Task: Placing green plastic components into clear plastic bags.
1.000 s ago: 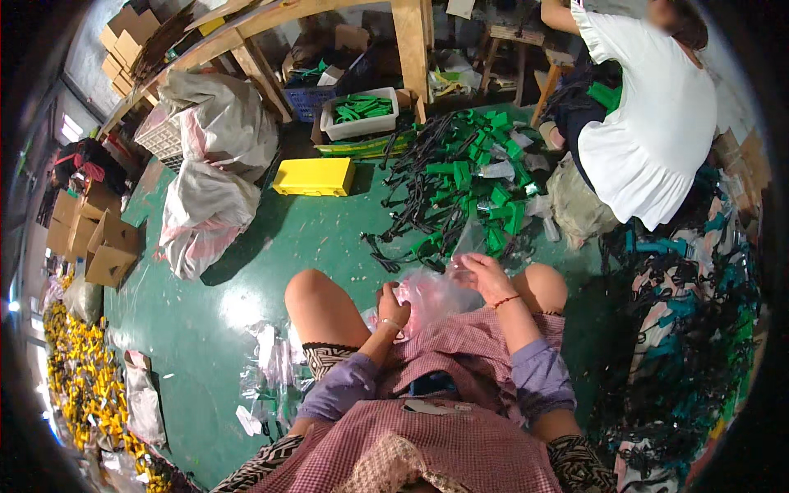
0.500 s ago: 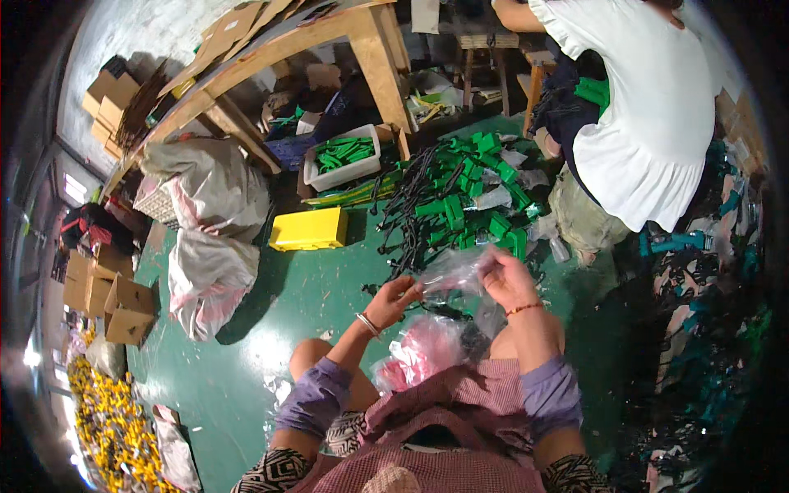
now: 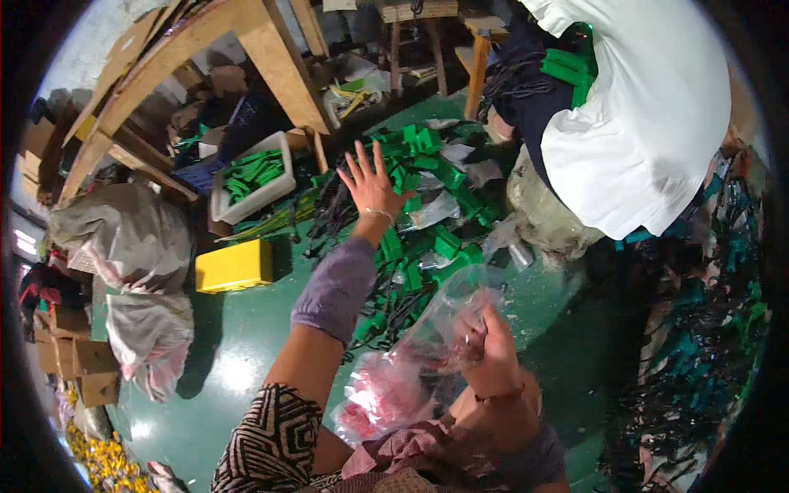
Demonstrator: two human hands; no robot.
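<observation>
Stretched forward with its fingers spread, my left hand (image 3: 374,191) holds nothing. It is over the left part of a pile of green plastic pieces (image 3: 448,242), by a tangle of black cords (image 3: 333,205); I cannot tell whether it touches them. My right hand (image 3: 493,355) is closed on a clear plastic bag (image 3: 464,292), which hangs spread out in front of me. Below it, close to my lap, lies a clear bag with pink and red markings (image 3: 382,398).
A yellow box (image 3: 234,267) and a white bin (image 3: 286,182) of green pieces stand on the left, near large white sacks (image 3: 148,316). A person in a white top (image 3: 633,123) sits at the right, by a dark heap of parts (image 3: 699,304). A wooden table (image 3: 279,66) stands behind.
My left hand has let go of the clear bag and reached forward to the green pile, its fingers spreading. My right hand has come lower and nearer, still with the bag. The view has shifted right.
</observation>
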